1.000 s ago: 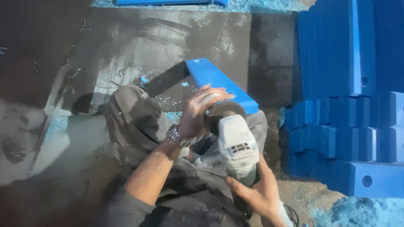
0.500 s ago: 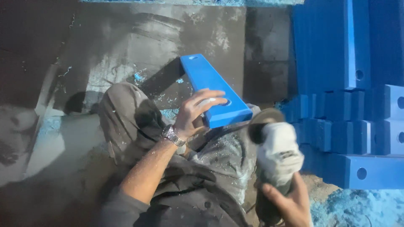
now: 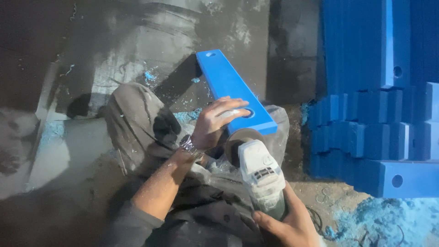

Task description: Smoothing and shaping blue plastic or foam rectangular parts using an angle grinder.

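In the middle of the frame, the left hand (image 3: 218, 121) lies flat on the long blue plastic bar (image 3: 233, 89), fingers spread, pressing it on the person's knee. At the bottom centre, the right hand (image 3: 288, 224) is closed around the grey-white angle grinder (image 3: 261, 176), whose disc touches the bar's near end. Stacked blue blocks (image 3: 379, 123) fill the right side.

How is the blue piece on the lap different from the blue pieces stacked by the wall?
The blue bar lies alone, slanted across the knee under the left hand; the stacked blue pieces sit piled together, untouched. The bar's face shows; the stack shows mostly edges. Both are blue with round holes.
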